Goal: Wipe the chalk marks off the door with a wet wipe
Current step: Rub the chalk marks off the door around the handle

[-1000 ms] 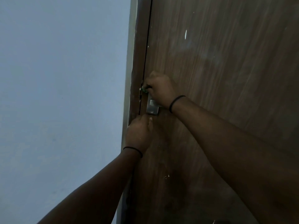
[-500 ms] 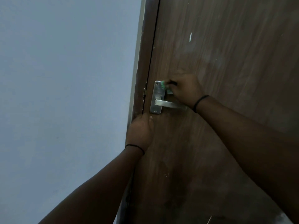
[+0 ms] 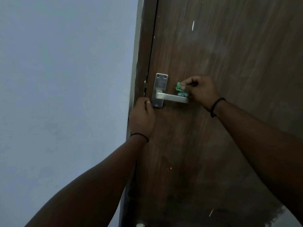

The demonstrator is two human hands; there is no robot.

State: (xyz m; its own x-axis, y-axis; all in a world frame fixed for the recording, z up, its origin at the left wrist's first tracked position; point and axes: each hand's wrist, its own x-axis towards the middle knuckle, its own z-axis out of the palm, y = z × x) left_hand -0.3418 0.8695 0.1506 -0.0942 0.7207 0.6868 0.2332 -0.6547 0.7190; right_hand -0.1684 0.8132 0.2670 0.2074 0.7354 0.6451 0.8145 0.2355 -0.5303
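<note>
at the lever (image 3: 172, 97) end | right hand (image 3: 200, 91) pinching green wipe (image 3: 180, 89), shifted rightward from the door (image 3: 229, 63) edge | left hand (image 3: 142, 117) curled on frame, grasp unclear | white mark (image 3: 193, 25) above remains

Head camera faces the door (image 3: 229, 79) closely, angled downward.

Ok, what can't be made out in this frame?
Head view only:
- Wipe: mostly hidden inside the right hand; its wetness can't be told.
- Left hand: fingertips curl out of sight at the door edge.
- White marks: too small to tell chalk from chipped paint.
- Lever tip: covered by wipe and hand.
</note>
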